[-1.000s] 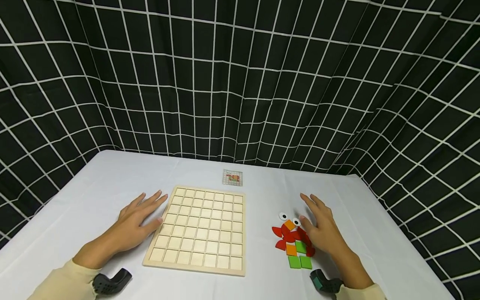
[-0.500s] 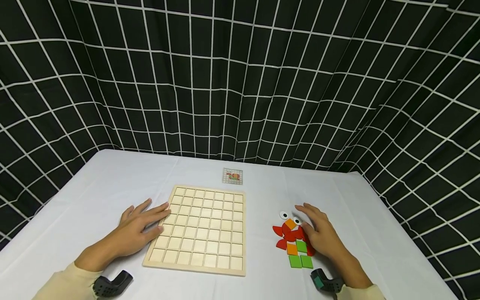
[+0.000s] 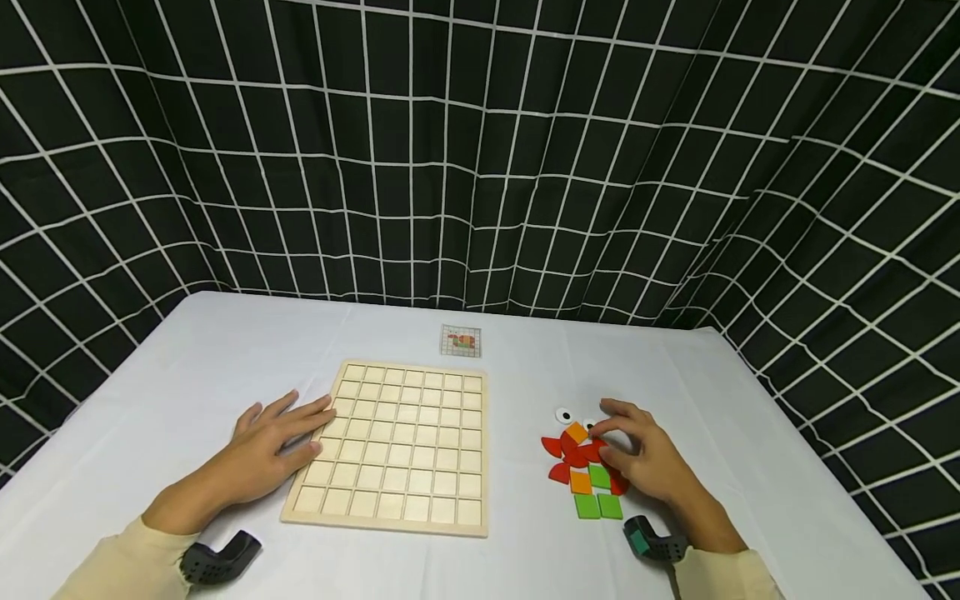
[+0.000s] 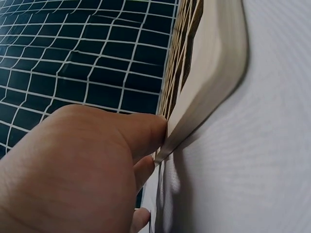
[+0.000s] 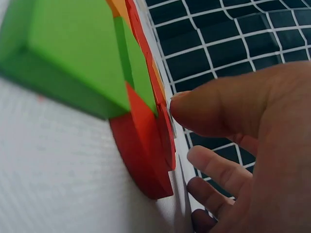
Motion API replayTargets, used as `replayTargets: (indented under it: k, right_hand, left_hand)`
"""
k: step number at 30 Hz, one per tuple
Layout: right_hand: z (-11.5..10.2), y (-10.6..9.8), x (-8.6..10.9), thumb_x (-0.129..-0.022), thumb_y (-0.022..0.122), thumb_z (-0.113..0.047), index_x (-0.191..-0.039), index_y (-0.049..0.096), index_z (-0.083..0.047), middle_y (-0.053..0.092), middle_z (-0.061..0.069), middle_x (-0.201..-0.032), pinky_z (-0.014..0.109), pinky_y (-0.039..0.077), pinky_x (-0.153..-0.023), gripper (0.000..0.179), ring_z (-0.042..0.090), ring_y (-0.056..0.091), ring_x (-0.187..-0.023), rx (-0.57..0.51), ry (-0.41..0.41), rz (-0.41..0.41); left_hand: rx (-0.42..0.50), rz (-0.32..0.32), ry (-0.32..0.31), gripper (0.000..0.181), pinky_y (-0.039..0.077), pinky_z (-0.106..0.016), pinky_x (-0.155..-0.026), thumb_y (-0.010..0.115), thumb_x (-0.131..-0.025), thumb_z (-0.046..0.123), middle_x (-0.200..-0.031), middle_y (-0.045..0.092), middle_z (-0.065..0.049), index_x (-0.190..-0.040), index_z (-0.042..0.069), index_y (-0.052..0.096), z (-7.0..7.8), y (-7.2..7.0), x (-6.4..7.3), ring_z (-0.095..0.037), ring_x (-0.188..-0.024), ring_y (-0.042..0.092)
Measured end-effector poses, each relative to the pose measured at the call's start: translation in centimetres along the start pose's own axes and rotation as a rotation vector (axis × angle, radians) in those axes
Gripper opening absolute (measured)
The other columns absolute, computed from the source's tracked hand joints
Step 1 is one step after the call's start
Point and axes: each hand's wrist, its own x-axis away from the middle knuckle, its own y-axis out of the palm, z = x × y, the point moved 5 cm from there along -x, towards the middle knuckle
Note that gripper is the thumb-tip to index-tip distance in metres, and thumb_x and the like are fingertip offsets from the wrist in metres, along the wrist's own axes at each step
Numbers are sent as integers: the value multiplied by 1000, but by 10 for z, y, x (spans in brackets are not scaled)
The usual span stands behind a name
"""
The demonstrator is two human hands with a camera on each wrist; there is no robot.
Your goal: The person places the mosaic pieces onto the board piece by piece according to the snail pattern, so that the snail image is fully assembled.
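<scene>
My left hand (image 3: pixel 262 454) has its fingers extended and spread, thumb and fingertips at the left edge of the pale wooden, square-celled board (image 3: pixel 386 527), which lies on the white-cloth-covered bench (image 3: pixel 375 567). Well apart from it, my right hand (image 3: pixel 652 454) reaches over the coloured pieces right of the board, thumb and index finger bent and parted, with nothing visible between them. My index fingertip partly covers a round white eye disc with a black pupil (image 3: pixel 589 424); I cannot tell whether they touch. A matching eye disc (image 3: pixel 564 415) lies just to its left. Nearer me are an orange square tile (image 3: pixel 576 432), a cluster of curved red pieces (image 3: pixel 573 454), a second orange square (image 3: pixel 581 482) and three green square tiles (image 3: pixel 587 506). Beyond the board lies a small gridded picture card (image 3: pixel 461 341).
</scene>
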Motion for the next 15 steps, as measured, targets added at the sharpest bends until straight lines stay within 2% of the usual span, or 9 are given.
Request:
replayTargets:
  k: [6, 15]
  right_hand:
    - [2, 0, -4, -77, 70, -2, -96, 73, -20, 49, 13, -136, 66, 30, -100, 26, 37, 34, -130, 54, 39, 2]
    - [6, 0, -1, -81, 74, -15, -96, 71, -18, 50, 18, -134, 66, 34, -96, 15, 40, 38, -126, 105, 84, 43]
  left_hand:
    - [7, -9, -8, 42, 2, -71, -100, 60, -96, 28, -148, 42, -9, -135, 10, 58, -1, -2, -2, -47, -137, 21]
    - [5, -10, 11, 42, 2, -71, -99, 59, -97, 28, -147, 42, -11, -134, 10, 58, 0, 0, -2, -49, -136, 22]
